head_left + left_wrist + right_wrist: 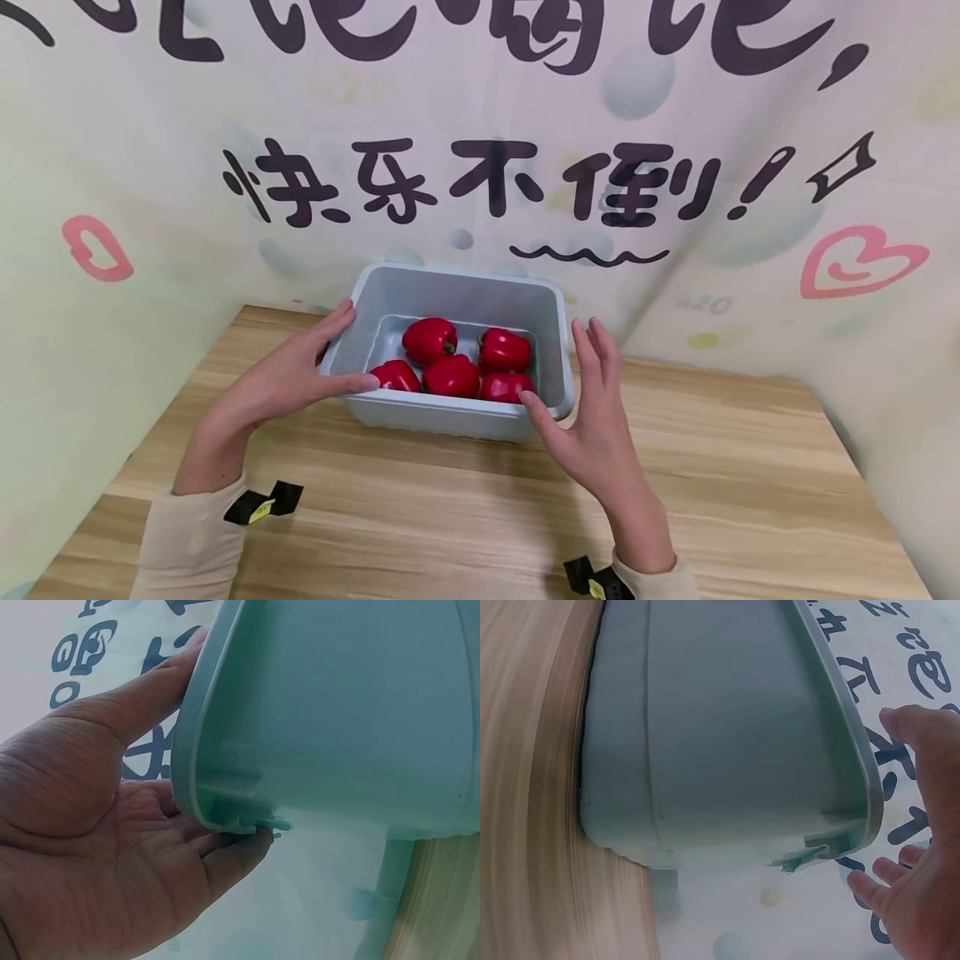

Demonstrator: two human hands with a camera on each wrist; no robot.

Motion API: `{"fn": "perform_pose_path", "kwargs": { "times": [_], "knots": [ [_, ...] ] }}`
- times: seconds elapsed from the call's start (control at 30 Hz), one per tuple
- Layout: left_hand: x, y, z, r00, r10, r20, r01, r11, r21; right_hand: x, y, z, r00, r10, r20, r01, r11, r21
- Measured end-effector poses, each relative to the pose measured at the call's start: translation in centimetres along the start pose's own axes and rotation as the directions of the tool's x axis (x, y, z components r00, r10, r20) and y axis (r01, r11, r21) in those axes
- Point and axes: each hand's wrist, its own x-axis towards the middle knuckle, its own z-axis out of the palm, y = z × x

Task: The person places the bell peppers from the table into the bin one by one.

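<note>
A light grey-blue plastic bin stands upright on the table against the backdrop. Inside it lie several red bell peppers, some showing green stems. My left hand holds the bin's near left corner, the thumb over the rim and the fingers along the left side. In the left wrist view, those fingers reach under the rim beside a small handle clip. At the near right corner, my right hand is spread, its thumb close to the rim. The right wrist view shows its fingers apart from the bin.
The wood-grain table extends in front of the bin and to both sides. Directly behind it hangs a pale printed backdrop with dark lettering and pink hearts.
</note>
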Motion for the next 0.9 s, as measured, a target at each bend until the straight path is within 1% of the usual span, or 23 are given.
{"fn": "perform_pose_path", "kwargs": {
  "times": [0.2, 0.6, 0.9],
  "knots": [
    [-0.02, 0.04, 0.06, 1.0, -0.001, 0.002, 0.001, 1.0, -0.009, 0.02, 0.05, -0.15, 1.0, -0.003, -0.018, 0.004, 1.0, 0.017],
    [0.19, 0.17, 0.15, 1.0, 0.005, 0.004, -0.005, 1.0, -0.009, -0.21, 0.17, 0.01, 1.0, -0.002, -0.012, 0.003, 1.0, 0.027],
    [0.17, 0.03, 0.15, 1.0, -0.004, 0.005, 0.004, 1.0, -0.015, -0.23, 0.21, 0.01, 1.0, -0.003, -0.004, 0.003, 1.0, 0.021]
  ]
}}
